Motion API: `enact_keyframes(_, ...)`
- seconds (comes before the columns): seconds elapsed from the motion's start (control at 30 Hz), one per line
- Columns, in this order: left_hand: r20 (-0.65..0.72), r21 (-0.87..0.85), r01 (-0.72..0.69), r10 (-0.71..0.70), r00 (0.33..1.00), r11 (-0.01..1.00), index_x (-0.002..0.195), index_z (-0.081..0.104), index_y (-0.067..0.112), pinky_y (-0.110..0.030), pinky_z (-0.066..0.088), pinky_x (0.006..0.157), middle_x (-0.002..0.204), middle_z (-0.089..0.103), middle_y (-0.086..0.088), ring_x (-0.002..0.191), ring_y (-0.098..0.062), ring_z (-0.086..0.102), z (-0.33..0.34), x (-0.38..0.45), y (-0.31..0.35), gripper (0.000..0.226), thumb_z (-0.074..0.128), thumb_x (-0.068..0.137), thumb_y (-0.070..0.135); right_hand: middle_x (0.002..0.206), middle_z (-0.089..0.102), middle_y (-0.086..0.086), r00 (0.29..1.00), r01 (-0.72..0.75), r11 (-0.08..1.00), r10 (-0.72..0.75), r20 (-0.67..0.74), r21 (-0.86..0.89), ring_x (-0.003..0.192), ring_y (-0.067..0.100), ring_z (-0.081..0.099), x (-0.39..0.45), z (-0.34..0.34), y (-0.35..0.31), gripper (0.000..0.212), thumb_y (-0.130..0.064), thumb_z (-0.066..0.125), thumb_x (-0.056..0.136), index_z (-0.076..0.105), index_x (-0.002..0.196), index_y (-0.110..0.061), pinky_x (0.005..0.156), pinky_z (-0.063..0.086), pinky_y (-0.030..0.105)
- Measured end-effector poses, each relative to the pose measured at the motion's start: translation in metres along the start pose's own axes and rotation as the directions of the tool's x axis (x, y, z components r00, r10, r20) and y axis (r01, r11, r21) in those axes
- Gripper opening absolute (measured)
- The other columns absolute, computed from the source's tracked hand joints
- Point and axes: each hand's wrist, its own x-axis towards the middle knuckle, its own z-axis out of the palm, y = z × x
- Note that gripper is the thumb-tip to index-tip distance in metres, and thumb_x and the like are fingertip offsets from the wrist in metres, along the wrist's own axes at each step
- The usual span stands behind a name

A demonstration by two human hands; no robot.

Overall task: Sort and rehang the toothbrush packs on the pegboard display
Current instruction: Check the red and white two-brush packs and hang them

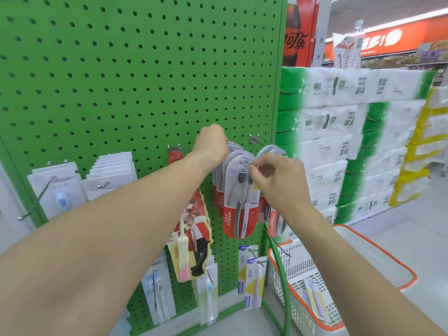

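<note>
Two hands working one peg near pegboard [135, 76] right edge: left hand [213, 141] gripping hung Colgate packs [232, 197], right hand [274, 175] pinching front pack's hang-hole at peg tip [246, 162]. Rehanging step; next needs sliding it fully on.

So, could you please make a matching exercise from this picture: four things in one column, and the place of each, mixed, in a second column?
Things:
1. Colgate packs
2. white basket
3. tissue bales
4. left hand

Places:
A. on the floor, right of the green pegboard
B. stacked behind the display, on the right
C. hanging on a hook, the right hand at its tip
D. at the back of that bunch, near the board

Pairs: 1-C, 2-A, 3-B, 4-D
</note>
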Motion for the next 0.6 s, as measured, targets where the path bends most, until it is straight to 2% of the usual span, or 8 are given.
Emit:
enact_keyframes(0.17, 0.0, 0.013, -0.053, 0.053, 0.999, 0.998, 0.102, 0.074, 0.008, -0.029, 0.056, 0.071, 0.105, 0.072, -0.008, 0.087, -0.026, 0.072, -0.011, -0.002, 0.004, 0.017, 0.064, 0.093, -0.002, 0.066, 0.065, -0.011, 1.0, 0.007, 1.0, -0.007, 0.001, 0.014, 0.062, -0.003, 0.061, 0.0, 0.0, 0.0, 0.004, -0.015, 0.076, 0.088, 0.078, 0.086, -0.013, 0.066, 0.056, 0.022)
enact_keyframes(0.27, -0.01, 0.04, -0.076, 0.077, 0.997, 0.996, 0.101, 0.075, 0.01, -0.029, 0.054, 0.069, 0.104, 0.074, -0.008, 0.079, -0.024, 0.069, -0.017, -0.005, 0.001, 0.016, 0.067, 0.092, 0.0, 0.067, 0.066, -0.011, 1.0, 0.004, 1.0, -0.004, 0.007, 0.022, 0.062, -0.002, 0.062, -0.001, 0.0, 0.0, 0.004, -0.016, 0.075, 0.088, 0.078, 0.087, -0.013, 0.068, 0.057, 0.026)
enact_keyframes(0.37, -0.028, 0.051, -0.085, 0.087, 0.996, 0.995, 0.098, 0.076, 0.008, -0.034, 0.059, 0.077, 0.103, 0.075, -0.009, 0.081, -0.022, 0.068, -0.023, -0.009, -0.005, 0.013, 0.068, 0.09, 0.002, 0.066, 0.065, -0.013, 1.0, 0.009, 1.0, -0.009, 0.003, 0.025, 0.062, 0.001, 0.064, -0.003, 0.001, -0.001, 0.004, -0.017, 0.075, 0.088, 0.077, 0.087, -0.014, 0.067, 0.058, 0.032)
enact_keyframes(0.47, -0.05, 0.029, -0.083, 0.085, 0.995, 0.996, 0.091, 0.077, 0.007, -0.031, 0.058, 0.077, 0.097, 0.076, -0.008, 0.08, -0.02, 0.069, -0.033, -0.015, -0.006, 0.008, 0.072, 0.087, 0.003, 0.068, 0.067, -0.011, 1.0, -0.006, 1.0, 0.006, 0.01, 0.028, 0.063, 0.003, 0.064, -0.001, 0.002, -0.001, 0.006, -0.017, 0.074, 0.089, 0.078, 0.088, -0.012, 0.068, 0.058, 0.032)
enact_keyframes(0.6, -0.072, 0.019, -0.084, 0.085, 0.994, 0.996, 0.085, 0.076, 0.006, -0.03, 0.055, 0.071, 0.087, 0.072, -0.007, 0.075, -0.021, 0.067, -0.042, -0.022, -0.009, 0.006, 0.071, 0.084, 0.001, 0.067, 0.067, -0.012, 1.0, -0.022, 0.998, 0.022, 0.003, 0.054, 0.062, 0.001, 0.062, -0.003, 0.002, -0.002, 0.005, -0.015, 0.074, 0.089, 0.077, 0.085, -0.012, 0.067, 0.055, 0.024)
